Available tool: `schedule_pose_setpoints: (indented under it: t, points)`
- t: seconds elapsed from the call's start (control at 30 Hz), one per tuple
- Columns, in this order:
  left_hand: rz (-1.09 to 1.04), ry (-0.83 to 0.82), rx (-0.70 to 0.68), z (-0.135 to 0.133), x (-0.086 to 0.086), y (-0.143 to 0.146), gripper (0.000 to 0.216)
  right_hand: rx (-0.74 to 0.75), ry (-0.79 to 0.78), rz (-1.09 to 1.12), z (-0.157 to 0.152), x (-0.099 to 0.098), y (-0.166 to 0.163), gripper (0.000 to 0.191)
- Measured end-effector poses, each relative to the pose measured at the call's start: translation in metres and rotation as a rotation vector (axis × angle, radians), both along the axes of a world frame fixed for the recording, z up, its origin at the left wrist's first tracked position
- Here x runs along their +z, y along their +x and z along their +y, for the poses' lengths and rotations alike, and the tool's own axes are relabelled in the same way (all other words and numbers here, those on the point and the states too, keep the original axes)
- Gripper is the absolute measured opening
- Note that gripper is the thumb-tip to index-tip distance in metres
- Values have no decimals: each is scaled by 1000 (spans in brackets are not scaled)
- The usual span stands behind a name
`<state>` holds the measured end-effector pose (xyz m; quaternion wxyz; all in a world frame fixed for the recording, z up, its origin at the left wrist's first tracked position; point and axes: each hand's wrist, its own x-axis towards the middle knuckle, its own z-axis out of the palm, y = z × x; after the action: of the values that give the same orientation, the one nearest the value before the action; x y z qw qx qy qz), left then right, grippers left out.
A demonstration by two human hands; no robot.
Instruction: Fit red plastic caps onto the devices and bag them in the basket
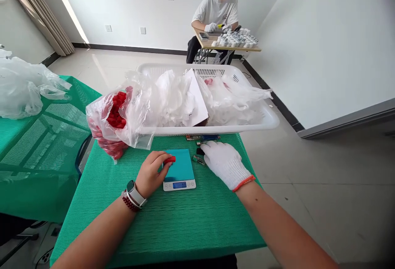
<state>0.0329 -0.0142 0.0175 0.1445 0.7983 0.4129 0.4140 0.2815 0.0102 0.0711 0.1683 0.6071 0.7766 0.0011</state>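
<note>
My left hand [154,171], bare and with a watch [135,192] at the wrist, pinches a small red tube-shaped piece [169,160] above the left part of a digital scale [180,170]. The scale has a blue-green top, and its display appears to read 0.0. My right hand [224,162] wears a white knitted glove with an orange cuff. Its fingers close around a small black object [200,151], mostly hidden by the glove. Just below the fingertips lies a small green and metal item [199,160] that I cannot identify.
A white plastic basket [247,128] with plastic bags and a white card [197,104] stands behind the scale. A clear bag of red pieces [116,112] hangs over its left side. Thin tools [203,137] lie before it. Across the room, a person [216,11] sits at a small table.
</note>
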Motion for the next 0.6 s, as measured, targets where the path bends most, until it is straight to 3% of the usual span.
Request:
schedule_pose_setpoints:
  t: [0.2, 0.33, 0.6]
  points:
    - [-16, -1, -8, 0, -4, 0, 16, -77, -33, -53, -3, 0, 1, 34]
    - [-19, 8, 10, 1, -5, -1, 16, -44, -74, -78, 2, -1, -3, 33]
    - [-41, 16, 23, 1, -5, -3, 14, -40, 14, -10, 8, -6, -2, 34]
